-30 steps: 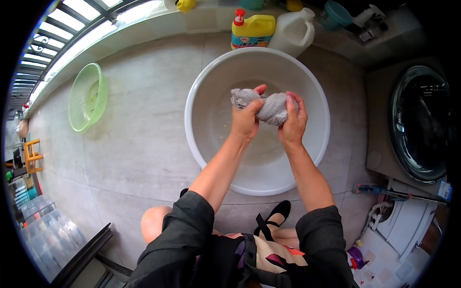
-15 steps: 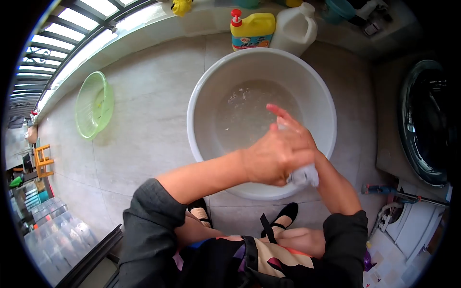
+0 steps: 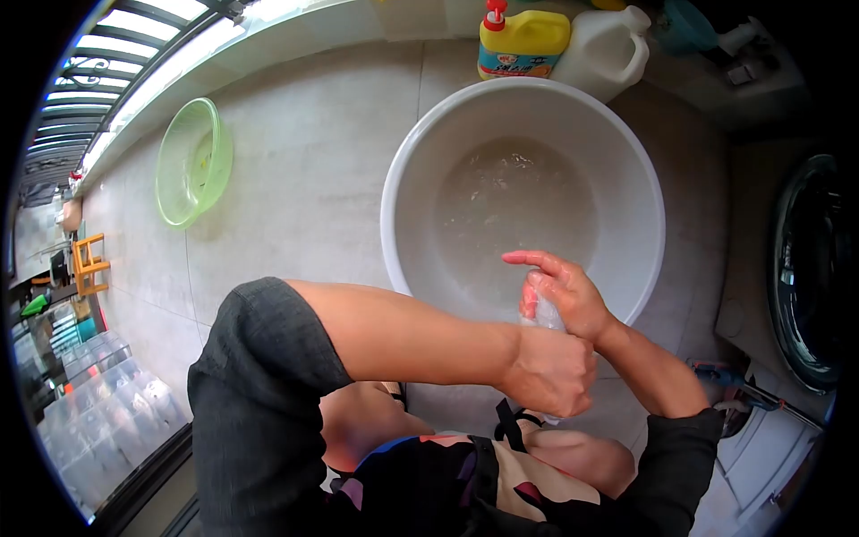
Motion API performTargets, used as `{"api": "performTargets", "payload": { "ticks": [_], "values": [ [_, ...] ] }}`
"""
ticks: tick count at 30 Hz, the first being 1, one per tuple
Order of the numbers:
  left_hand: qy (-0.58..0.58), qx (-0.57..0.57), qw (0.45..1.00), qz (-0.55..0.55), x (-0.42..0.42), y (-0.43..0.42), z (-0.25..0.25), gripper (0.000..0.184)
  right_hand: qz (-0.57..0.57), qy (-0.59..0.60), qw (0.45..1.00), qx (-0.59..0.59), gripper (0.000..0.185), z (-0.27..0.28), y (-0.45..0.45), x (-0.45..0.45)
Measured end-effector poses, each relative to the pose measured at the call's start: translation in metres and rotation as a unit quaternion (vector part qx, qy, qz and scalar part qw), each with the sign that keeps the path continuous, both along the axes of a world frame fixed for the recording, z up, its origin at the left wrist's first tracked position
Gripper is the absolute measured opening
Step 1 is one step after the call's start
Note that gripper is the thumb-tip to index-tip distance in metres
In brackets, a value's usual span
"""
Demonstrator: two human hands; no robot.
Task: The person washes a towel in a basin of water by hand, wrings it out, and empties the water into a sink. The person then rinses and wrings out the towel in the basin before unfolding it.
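Gripping a pale cloth (image 3: 548,313) together, the left hand (image 3: 550,369) clenches its near end and the right hand (image 3: 573,297) grasps its far part, forefinger extended. The cloth is by the white basin's (image 3: 413,201) near rim.

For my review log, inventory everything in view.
Basin: 1, white, floor ahead
Water: 1 pool, cloudy, in basin
Cloth: 1, pale, in hands
Pump bottle: 1, yellow, beyond basin
Jug: 1, white, beside bottle
Tub: 1, green, floor left
Stool: 1, orange, far left
Boxes: several, clear, lower left
Railing: 1, black, upper left
Round door: 1, dark, right edge
Container: 1, teal, upper right
Other edge items: too unclear
Sleeves: 2, dark, on arms
Left hand: 1, bare, gripping cloth
Right hand: 1, bare, gripping cloth
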State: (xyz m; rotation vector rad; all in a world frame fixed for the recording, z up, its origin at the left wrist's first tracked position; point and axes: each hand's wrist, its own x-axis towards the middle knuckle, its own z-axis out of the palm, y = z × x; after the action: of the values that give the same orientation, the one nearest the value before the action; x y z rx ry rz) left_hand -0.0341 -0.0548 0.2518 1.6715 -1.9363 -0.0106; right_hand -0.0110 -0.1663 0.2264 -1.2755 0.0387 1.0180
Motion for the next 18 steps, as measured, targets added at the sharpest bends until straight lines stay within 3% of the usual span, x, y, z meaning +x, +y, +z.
{"api": "performTargets", "payload": {
  "ticks": [2, 6, 8, 10, 11, 13, 15, 16, 17, 18],
  "values": [
    [0.016, 0.006, 1.0, -0.015, -0.001, -0.002, -0.008, 0.013, 0.013, -0.055, 0.998, -0.019, 0.034, -0.006, 0.001, -0.001],
    [0.037, 0.012, 0.998, -0.041, 0.011, -0.007, -0.028, 0.011, -0.02, -0.019, 1.0, 0.012, 0.033, -0.031, -0.002, 0.004],
    [0.052, -0.01, 0.998, -0.038, 0.019, -0.009, -0.042, 0.01, -0.047, -0.016, 0.998, -0.041, 0.032, -0.04, -0.008, 0.011],
    [0.125, -0.146, 0.978, 0.082, 0.024, 0.001, -0.05, 0.013, -0.09, 0.029, 0.995, -0.036, 0.032, -0.036, -0.008, 0.013],
    [0.125, -0.148, 0.978, 0.076, 0.024, 0.009, -0.051, 0.013, -0.126, 0.079, 0.989, -0.025, 0.032, -0.035, -0.005, 0.012],
    [0.206, -0.147, 0.952, 0.171, 0.024, 0.03, -0.042, 0.02, -0.12, 0.093, 0.988, 0.012, 0.033, -0.037, -0.002, 0.014],
    [0.3, -0.216, 0.862, 0.348, 0.03, 0.041, -0.037, 0.018, -0.115, 0.105, 0.987, 0.049, 0.035, -0.055, -0.009, 0.013],
    [0.417, -0.169, 0.781, 0.433, 0.041, 0.048, -0.04, 0.015, 0.083, -0.095, 0.958, -0.257, 0.036, -0.087, -0.015, 0.007],
    [0.519, -0.112, 0.681, 0.504, 0.052, 0.057, -0.046, 0.013, 0.267, -0.274, 0.764, -0.52, 0.038, -0.11, -0.02, 0.001],
    [0.574, -0.138, 0.616, 0.522, 0.056, 0.073, -0.069, 0.014, 0.255, -0.278, 0.762, -0.526, 0.038, -0.118, -0.033, 0.001]
  ]
}}
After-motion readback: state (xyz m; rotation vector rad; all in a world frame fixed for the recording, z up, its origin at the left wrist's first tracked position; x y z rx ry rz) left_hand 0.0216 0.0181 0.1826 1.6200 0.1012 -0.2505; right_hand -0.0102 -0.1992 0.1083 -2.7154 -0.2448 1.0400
